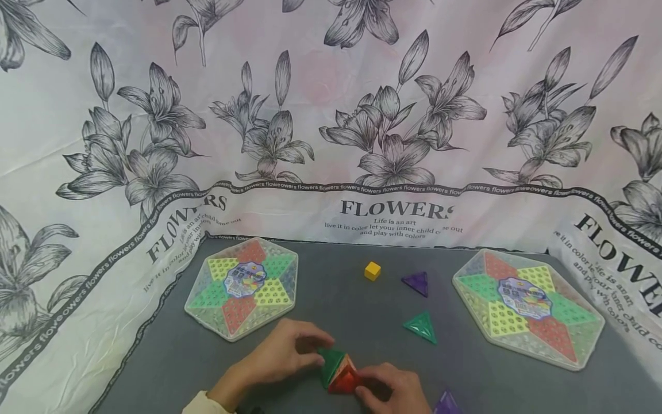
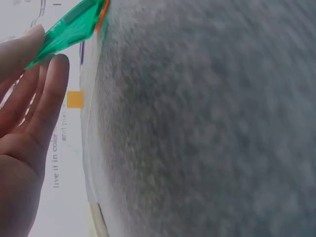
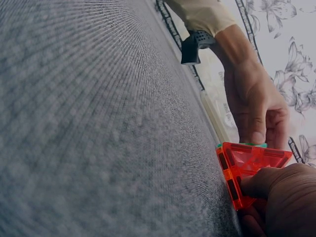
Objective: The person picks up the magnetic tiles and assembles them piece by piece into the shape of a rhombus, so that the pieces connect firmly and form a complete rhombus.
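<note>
In the head view, my left hand (image 1: 284,353) pinches a green triangular magnetic tile (image 1: 330,367) between thumb and fingers. My right hand (image 1: 397,390) grips a red triangular magnetic tile (image 1: 344,382) from the other side. The two tiles meet at an angle just above the grey table, with an orange edge (image 1: 345,364) between them. The left wrist view shows the left thumb on the green tile (image 2: 74,29), with fingertips behind it. In the right wrist view, the right thumb presses the red tile (image 3: 252,157), which hides most of the green one.
A yellow cube (image 1: 372,271), a purple triangular tile (image 1: 416,283) and a green triangular tile (image 1: 422,327) lie beyond the hands. Another purple tile (image 1: 447,402) is cut off at the bottom edge. Hexagonal star-patterned boards stand left (image 1: 207,316) and right (image 1: 589,339).
</note>
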`<state>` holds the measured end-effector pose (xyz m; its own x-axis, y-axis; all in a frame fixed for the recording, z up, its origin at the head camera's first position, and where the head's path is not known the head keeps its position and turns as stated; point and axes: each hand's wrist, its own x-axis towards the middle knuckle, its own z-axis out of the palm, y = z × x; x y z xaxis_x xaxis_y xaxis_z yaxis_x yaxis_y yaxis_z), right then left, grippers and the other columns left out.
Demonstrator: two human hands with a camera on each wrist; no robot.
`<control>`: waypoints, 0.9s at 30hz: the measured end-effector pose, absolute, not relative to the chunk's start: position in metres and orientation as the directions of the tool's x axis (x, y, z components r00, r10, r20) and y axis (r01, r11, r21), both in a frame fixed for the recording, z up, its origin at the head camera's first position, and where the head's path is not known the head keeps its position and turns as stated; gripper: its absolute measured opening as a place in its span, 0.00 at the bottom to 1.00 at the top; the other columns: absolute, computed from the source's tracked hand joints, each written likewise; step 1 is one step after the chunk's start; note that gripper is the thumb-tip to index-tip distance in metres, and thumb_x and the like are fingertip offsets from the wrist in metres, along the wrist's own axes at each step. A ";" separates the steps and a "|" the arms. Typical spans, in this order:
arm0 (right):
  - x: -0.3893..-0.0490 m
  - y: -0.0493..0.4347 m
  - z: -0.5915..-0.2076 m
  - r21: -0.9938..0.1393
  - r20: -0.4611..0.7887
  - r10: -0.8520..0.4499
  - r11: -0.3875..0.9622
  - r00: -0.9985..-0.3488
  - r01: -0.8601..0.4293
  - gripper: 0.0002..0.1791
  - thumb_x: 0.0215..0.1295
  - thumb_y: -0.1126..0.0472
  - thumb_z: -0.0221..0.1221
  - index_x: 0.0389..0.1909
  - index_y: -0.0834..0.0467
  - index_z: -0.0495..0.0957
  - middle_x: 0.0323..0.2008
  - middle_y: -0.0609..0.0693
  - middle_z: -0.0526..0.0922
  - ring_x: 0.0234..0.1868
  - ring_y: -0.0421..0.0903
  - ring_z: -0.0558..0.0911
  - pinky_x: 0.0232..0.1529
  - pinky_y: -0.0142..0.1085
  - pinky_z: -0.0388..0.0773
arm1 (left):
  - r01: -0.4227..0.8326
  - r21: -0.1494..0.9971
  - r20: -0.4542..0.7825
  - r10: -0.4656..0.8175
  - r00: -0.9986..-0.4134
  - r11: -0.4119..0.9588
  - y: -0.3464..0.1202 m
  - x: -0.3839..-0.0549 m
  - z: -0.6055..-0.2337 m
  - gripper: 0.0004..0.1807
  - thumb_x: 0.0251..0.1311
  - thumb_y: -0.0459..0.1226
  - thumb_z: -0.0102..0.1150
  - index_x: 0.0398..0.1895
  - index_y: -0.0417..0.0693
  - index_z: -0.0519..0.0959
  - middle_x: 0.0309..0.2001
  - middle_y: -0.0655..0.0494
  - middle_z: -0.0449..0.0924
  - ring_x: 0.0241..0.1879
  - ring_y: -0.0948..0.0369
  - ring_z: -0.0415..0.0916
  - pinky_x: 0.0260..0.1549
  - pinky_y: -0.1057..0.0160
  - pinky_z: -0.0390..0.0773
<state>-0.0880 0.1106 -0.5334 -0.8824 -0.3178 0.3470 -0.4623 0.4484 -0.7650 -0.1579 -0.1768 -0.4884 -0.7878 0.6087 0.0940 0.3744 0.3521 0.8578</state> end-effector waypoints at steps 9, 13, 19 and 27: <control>-0.088 0.109 -0.534 -0.756 0.371 -0.303 0.449 -0.877 -0.475 0.10 0.63 0.58 0.79 0.44 0.46 0.92 0.35 0.37 0.91 0.36 0.27 0.84 0.33 0.30 0.83 | 0.331 0.918 0.119 0.646 -0.754 0.217 -0.162 -0.157 -0.491 0.15 0.63 0.34 0.79 0.52 0.45 0.91 0.51 0.50 0.93 0.52 0.65 0.89 0.49 0.64 0.89; -0.088 0.108 -0.533 -0.762 0.373 -0.305 0.439 -0.876 -0.477 0.10 0.63 0.58 0.79 0.44 0.47 0.92 0.35 0.37 0.91 0.36 0.27 0.85 0.34 0.31 0.84 | 0.338 0.921 0.127 0.668 -0.733 0.195 -0.157 -0.155 -0.493 0.15 0.63 0.37 0.80 0.52 0.45 0.91 0.51 0.49 0.93 0.50 0.68 0.89 0.49 0.64 0.89; -0.088 0.109 -0.535 -0.751 0.385 -0.293 0.452 -0.875 -0.482 0.10 0.63 0.59 0.79 0.43 0.46 0.92 0.36 0.36 0.91 0.37 0.28 0.85 0.35 0.31 0.85 | 0.371 0.903 0.125 0.693 -0.710 0.217 -0.149 -0.152 -0.491 0.16 0.65 0.39 0.79 0.54 0.47 0.91 0.52 0.50 0.92 0.46 0.70 0.88 0.46 0.67 0.89; -0.087 0.112 -0.529 -0.798 0.288 -0.324 0.440 -0.901 -0.413 0.08 0.67 0.56 0.77 0.45 0.46 0.92 0.37 0.35 0.91 0.38 0.28 0.85 0.37 0.30 0.84 | 0.397 0.870 0.114 0.666 -0.737 0.292 -0.143 -0.140 -0.489 0.22 0.61 0.38 0.82 0.57 0.44 0.87 0.51 0.53 0.90 0.42 0.70 0.87 0.40 0.69 0.89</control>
